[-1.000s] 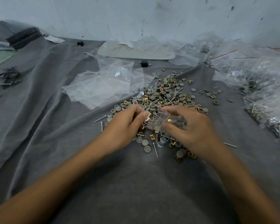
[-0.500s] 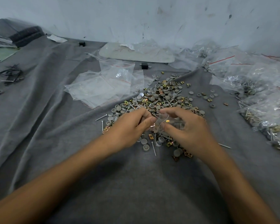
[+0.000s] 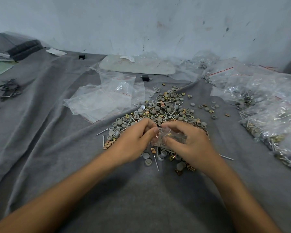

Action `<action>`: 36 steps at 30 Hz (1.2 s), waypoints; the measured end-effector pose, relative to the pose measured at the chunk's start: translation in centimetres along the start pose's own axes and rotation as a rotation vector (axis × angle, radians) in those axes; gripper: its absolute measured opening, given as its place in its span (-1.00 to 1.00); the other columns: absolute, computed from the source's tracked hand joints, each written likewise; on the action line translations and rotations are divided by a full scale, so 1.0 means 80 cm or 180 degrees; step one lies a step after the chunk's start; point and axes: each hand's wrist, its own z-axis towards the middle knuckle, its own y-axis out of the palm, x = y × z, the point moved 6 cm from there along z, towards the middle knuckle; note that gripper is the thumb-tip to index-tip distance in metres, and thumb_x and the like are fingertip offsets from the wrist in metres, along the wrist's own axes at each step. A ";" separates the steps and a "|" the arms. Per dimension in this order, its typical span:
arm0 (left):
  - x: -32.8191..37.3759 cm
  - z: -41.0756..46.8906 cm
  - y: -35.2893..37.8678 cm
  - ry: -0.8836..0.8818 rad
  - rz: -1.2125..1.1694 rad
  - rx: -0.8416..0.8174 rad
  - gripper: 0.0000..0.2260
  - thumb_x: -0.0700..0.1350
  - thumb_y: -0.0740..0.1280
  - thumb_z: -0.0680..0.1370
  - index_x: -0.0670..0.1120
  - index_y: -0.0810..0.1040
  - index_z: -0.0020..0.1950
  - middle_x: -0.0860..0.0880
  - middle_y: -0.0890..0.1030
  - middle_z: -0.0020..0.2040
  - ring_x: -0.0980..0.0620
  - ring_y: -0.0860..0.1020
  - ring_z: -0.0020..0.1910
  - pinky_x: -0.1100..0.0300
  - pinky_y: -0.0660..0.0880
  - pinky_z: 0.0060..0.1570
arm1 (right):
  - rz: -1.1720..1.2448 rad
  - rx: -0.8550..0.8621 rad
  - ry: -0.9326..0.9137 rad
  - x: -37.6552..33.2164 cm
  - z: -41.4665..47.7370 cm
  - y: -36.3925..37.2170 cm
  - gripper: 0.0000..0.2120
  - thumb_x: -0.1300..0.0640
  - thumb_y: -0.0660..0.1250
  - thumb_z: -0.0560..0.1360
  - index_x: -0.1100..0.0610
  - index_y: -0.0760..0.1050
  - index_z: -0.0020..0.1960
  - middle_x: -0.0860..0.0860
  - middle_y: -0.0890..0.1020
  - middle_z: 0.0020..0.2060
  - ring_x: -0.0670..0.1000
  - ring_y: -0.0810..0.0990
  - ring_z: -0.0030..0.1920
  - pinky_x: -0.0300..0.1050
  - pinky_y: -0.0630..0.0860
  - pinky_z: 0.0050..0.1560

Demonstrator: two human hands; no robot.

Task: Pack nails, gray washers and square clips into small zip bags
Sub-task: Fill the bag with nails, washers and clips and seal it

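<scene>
A loose heap of nails, gray washers and brass square clips [image 3: 165,110] lies on the gray cloth in the middle. My right hand [image 3: 193,145] grips a small clear zip bag [image 3: 165,137] at the heap's near edge. My left hand [image 3: 133,142] pinches the bag's left side, its fingertips curled at the bag's mouth. A few washers [image 3: 148,161], a nail [image 3: 156,163] and clips lie just below the hands. What sits inside the bag is blurred.
Empty zip bags [image 3: 104,100] lie left of the heap. Filled bags [image 3: 272,118] pile up along the right side. A flat pale plate [image 3: 136,66] and a small black block [image 3: 145,77] sit near the wall. Black wires [image 3: 7,88] lie far left.
Both hands have stayed at the bag over the heap's near edge, fingers shifting slightly at its mouth. The view has tilted up a little.
</scene>
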 end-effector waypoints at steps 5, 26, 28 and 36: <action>0.017 0.007 0.007 0.0177 0.0252 -0.0020 -0.91 -0.01 0.24 0.68 0.06 0.51 0.01 0.35 0.59 -0.26 0.33 0.54 -0.33 0.46 0.37 -0.38 | 0.0031 0.0076 -0.0063 -0.001 -0.001 -0.007 -0.73 -0.04 0.46 0.51 -0.12 0.62 0.21 -0.24 0.69 0.02 -0.18 0.65 0.09 -0.12 0.59 0.08; 0.018 0.003 -0.011 0.0090 0.0361 0.0070 -0.90 -0.06 0.22 0.69 0.05 0.53 0.10 0.08 0.67 -0.25 0.21 0.52 -0.40 0.27 0.40 -0.37 | 0.0113 0.0089 0.0159 0.003 -0.002 -0.015 -0.69 0.12 0.51 0.51 -0.06 0.64 0.23 -0.19 0.69 -0.01 -0.13 0.64 0.07 -0.06 0.59 0.12; 0.015 0.005 -0.021 0.0082 0.0946 0.0083 -0.91 -0.05 0.26 0.67 0.05 0.56 0.05 0.10 0.64 -0.27 0.18 0.53 -0.33 0.15 0.45 -0.28 | 0.0082 0.0121 0.0129 0.004 -0.001 -0.018 -0.69 0.11 0.51 0.51 -0.05 0.64 0.24 -0.18 0.70 -0.02 -0.12 0.65 0.05 -0.07 0.59 0.12; 0.001 -0.025 -0.005 0.0045 0.2113 -0.0329 -0.82 0.17 0.36 0.56 0.13 0.65 0.06 0.19 0.52 -0.15 0.13 0.50 -0.14 0.14 0.49 -0.11 | 0.0018 0.0162 0.0134 0.009 0.000 -0.020 -0.71 0.09 0.51 0.51 -0.14 0.64 0.20 -0.21 0.69 -0.04 -0.18 0.63 0.02 -0.37 0.47 0.00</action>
